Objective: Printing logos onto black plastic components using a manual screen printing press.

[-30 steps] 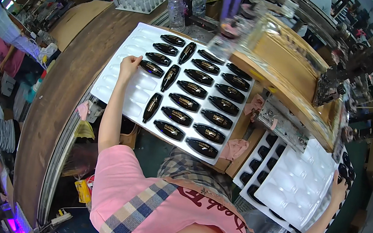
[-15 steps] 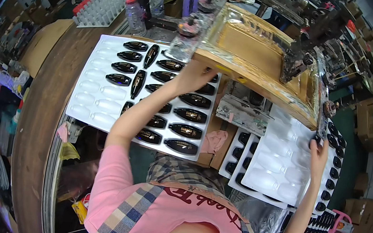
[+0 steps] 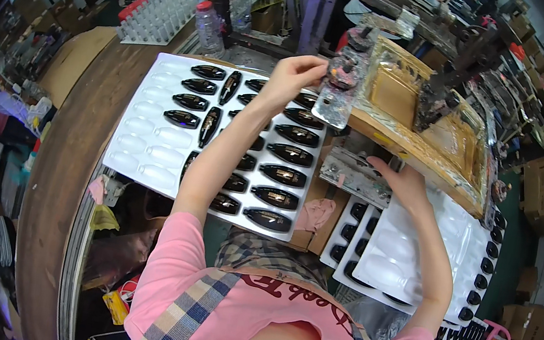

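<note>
Cluttered workshop, curved wooden workbench [image 3: 59,159]

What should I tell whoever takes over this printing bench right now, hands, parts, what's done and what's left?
Left hand: raised at the near end of the ink-stained squeegee, fingers pinched at it.
Right hand: flat under the wooden screen frame, beside the grey fixture plate; whether it holds a piece cannot be seen.
White blister tray on the left: most pockets hold dark oval parts; the left columns are empty.
Right side: stacked white trays, the top one with empty pockets.
Done: most of the left tray is filled. Left: its empty pockets.
</note>
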A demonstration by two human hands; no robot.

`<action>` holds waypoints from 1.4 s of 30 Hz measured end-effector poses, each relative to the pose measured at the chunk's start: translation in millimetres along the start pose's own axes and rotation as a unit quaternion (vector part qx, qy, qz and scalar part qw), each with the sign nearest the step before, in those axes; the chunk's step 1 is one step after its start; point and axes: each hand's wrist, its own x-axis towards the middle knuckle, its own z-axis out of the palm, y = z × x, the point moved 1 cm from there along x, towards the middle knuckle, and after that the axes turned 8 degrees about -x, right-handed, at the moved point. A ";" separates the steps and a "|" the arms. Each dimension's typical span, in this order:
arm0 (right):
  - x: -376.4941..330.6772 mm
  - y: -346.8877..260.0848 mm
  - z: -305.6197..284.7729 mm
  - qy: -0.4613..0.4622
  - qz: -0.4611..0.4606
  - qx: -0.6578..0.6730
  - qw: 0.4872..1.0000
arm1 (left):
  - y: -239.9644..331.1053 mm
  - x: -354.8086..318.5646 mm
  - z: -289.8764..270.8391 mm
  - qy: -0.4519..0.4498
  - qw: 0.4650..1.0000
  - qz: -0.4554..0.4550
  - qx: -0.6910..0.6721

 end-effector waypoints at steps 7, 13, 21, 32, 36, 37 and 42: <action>-11.2 14.0 4.4 -0.034 -0.051 -0.021 0.998 | 29.5 -85.5 -105.8 0.164 0.978 -0.046 0.122; -65.0 123.5 -41.7 0.165 0.082 0.023 0.983 | 51.2 -163.8 -193.1 0.360 0.906 -0.050 0.217; -91.1 277.0 -98.1 0.168 0.202 -0.212 0.941 | 30.3 -204.8 -259.5 0.470 0.798 -0.111 0.361; -79.4 263.9 -114.2 0.026 0.367 -0.419 0.830 | -1.0 -194.3 -281.2 0.449 0.696 -0.133 0.545; -89.3 272.3 -119.8 0.103 0.334 -0.344 0.872 | 1.0 -194.1 -287.1 0.423 0.687 -0.177 0.564; -92.6 278.5 -121.1 0.128 0.325 -0.320 0.881 | 1.4 -193.5 -278.4 0.423 0.641 -0.172 0.617; -109.4 261.1 -119.2 0.262 0.205 -0.056 0.941 | 25.2 -175.9 -213.6 0.413 0.547 -0.028 0.728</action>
